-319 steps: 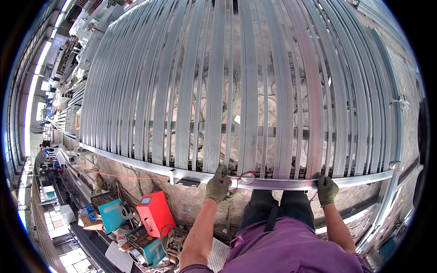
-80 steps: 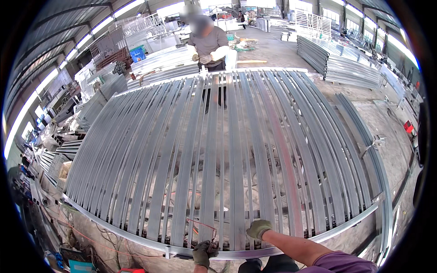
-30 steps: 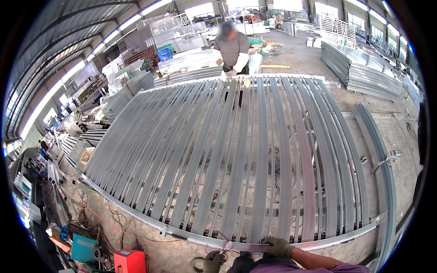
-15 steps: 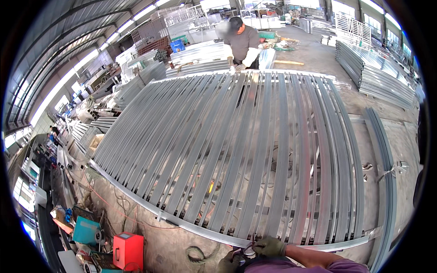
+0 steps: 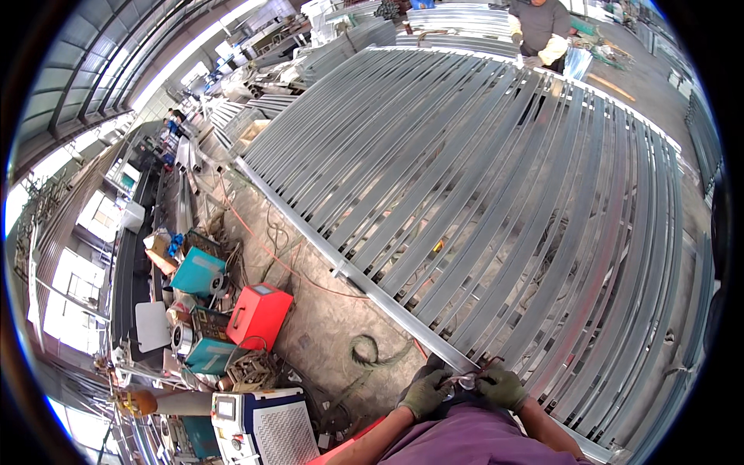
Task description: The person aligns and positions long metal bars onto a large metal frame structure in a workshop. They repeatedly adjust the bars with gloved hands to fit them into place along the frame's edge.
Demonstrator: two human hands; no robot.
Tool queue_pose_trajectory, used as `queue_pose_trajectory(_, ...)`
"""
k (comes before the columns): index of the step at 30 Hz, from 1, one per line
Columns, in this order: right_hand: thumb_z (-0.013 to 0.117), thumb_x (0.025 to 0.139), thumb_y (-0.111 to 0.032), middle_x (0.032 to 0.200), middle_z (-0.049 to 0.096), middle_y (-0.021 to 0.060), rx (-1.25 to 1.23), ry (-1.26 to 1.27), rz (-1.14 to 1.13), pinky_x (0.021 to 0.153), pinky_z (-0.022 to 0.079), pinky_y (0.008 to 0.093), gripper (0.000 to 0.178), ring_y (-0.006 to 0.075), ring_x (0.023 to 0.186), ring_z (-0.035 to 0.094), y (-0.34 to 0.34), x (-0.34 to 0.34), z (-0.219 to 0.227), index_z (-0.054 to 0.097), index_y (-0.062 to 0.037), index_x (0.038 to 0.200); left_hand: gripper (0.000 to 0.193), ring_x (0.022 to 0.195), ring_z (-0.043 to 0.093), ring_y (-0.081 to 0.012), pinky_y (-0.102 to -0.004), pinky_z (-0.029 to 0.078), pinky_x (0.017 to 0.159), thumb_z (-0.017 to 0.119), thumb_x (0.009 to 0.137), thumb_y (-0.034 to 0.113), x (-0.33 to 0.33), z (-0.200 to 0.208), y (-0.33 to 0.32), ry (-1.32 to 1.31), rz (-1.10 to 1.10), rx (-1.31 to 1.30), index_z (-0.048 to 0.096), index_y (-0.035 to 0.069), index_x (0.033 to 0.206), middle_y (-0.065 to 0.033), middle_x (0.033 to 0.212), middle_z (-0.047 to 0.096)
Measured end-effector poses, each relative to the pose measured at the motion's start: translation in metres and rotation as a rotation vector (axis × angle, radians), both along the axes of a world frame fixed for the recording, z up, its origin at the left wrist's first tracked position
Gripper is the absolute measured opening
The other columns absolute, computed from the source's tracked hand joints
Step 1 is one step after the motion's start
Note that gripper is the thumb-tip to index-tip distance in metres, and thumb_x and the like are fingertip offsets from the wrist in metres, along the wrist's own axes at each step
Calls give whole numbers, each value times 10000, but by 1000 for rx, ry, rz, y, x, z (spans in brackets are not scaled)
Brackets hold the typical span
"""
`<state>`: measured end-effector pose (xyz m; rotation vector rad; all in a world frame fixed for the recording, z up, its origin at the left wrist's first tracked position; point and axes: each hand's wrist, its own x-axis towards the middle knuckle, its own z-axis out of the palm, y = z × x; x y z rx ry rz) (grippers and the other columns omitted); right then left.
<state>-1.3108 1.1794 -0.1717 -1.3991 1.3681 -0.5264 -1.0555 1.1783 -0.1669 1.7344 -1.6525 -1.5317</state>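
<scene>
Both my hands wear dark green work gloves and are close together in front of my body, at the near edge of a large panel of grey metal slats (image 5: 465,232). My left hand (image 5: 424,394) has its fingers curled around something small and dark. My right hand (image 5: 502,388) is also closed, just to the right of it, with a thin brownish bent piece (image 5: 490,362) sticking up beside its fingers. A small round shiny part (image 5: 466,382) shows between the hands. What each hand grips is too small to name. The panel's near rail (image 5: 403,311) runs up to my hands.
Across the panel a co-worker (image 5: 542,31) in a dark top stands with gloved hands at its far edge. To the left on the floor are a red box-shaped machine (image 5: 260,315), teal machines (image 5: 200,271), a white-and-blue machine (image 5: 283,428), a coiled rope (image 5: 373,351) and a red cable (image 5: 267,249).
My view has swung left and down, so the panel sits farther right and more machines show. My left hand is now seen more fully; both hands stay close together at the rail.
</scene>
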Motion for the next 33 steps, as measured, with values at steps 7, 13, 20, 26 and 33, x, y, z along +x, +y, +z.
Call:
queue_pose_trajectory(7,712,912,-136,925,741,132,-69,-80,-28,763,569,339,163,220,830,721,-8,-3,-3,759,1,987,390,997,715,-236,-344,563,887,716,985,259,-1,0,6,113,66,6,653,74,1322,-150,1127,733)
queue_pose_trajectory(13,714,925,-171,900,751,116,-79,-168,-88,754,566,326,193,197,812,715,-8,4,0,769,-7,1011,331,1010,695,-159,-321,551,884,695,997,220,9,-8,15,312,171,47,682,66,1289,-119,1107,744)
queue_pose_trajectory(20,697,928,-200,814,745,135,-36,-184,-148,675,551,356,194,205,744,714,-1,6,-15,773,-23,948,309,887,680,-142,-346,544,801,657,1022,317,42,-22,37,126,300,8,715,93,1226,-90,961,746)
queue_pose_trajectory(26,679,933,-188,730,696,65,-77,18,-211,631,523,323,197,133,678,650,6,-4,-67,753,-8,903,296,784,645,-141,-336,529,736,676,1016,351,53,-14,37,34,315,14,733,111,1180,-99,869,716)
queue_pose_trajectory(33,682,923,-175,734,705,58,-16,15,-313,640,529,315,186,127,668,651,-21,22,-40,743,0,909,290,800,585,-59,-272,496,725,693,1019,300,79,4,-8,141,253,43,731,74,1197,43,893,692)
